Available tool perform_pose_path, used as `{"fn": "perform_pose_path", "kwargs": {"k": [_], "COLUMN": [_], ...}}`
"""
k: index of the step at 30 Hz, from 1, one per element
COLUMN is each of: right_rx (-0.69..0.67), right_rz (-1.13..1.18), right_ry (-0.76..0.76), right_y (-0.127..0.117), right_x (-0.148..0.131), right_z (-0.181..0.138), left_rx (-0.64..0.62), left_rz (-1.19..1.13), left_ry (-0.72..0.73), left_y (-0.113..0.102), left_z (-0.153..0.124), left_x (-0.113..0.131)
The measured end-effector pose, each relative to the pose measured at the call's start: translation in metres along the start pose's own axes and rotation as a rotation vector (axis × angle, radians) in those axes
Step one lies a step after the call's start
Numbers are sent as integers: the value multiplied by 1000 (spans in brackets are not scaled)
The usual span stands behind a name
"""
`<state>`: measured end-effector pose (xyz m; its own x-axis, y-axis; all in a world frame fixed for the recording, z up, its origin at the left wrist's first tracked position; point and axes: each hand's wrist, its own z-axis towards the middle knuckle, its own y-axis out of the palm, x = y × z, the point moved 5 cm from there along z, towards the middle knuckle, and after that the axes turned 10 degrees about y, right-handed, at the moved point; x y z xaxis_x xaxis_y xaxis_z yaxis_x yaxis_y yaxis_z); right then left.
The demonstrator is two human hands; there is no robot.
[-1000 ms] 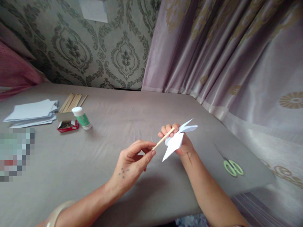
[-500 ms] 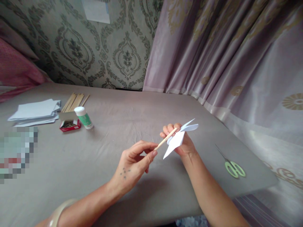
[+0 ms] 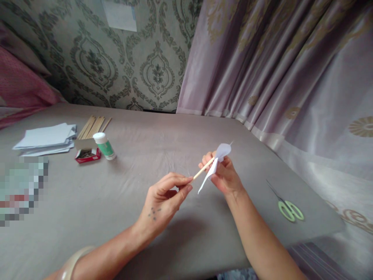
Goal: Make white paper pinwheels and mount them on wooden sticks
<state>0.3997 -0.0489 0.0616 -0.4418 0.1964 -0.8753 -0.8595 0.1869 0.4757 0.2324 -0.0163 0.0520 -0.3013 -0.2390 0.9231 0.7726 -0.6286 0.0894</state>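
My left hand (image 3: 167,196) pinches the near end of a thin wooden stick (image 3: 203,168) between thumb and fingers. At the stick's far end sits a white paper pinwheel (image 3: 223,150), its folded vanes pointing several ways. Behind the paper, my right hand (image 3: 225,175) is closed around the pinwheel where it meets the stick. The vanes partly cover those fingertips, so their exact grip is hidden. Both hands hold the piece above the cloth-covered table (image 3: 151,147).
Green-handled scissors (image 3: 287,208) lie at the right. Toward the back left are a paper stack (image 3: 46,138), several wooden sticks (image 3: 91,126), a red box (image 3: 87,154) of small metal pieces and a white-green glue stick (image 3: 105,146). A curtain (image 3: 233,66) hangs along the right.
The paper pinwheel has turned at the stick's end, so its vanes now point differently. My right fingers have shifted slightly around it. My left hand stays nearly in place on the stick.
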Motion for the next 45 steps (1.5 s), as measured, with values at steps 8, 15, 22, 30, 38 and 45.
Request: {"fn": "perform_pose_path", "kwargs": {"k": [8,15,22,30,38,45], "right_rx": [273,348,410,375,313,354], "right_rz": [-109,-164,-108,-186,-139,-79], "right_ry": [12,-9,35,139,252,286], "right_y": [-7,-9,-10,2,6,6], "right_x": [10,18,22,22,29,45], "right_z": [6,14,23,29,37,37], "left_rx": [64,95,122,88,136,188], "left_rz": [-57,-148,-155,-161,-329,-290], "left_ry": [-145,-259,-258,-177,-273,-314], "left_y": [-7,-8,-8,-4,0,-4], "left_z": [9,14,17,51,61,59], "left_x": [-16,-38,-47,-17,-40,-46]}}
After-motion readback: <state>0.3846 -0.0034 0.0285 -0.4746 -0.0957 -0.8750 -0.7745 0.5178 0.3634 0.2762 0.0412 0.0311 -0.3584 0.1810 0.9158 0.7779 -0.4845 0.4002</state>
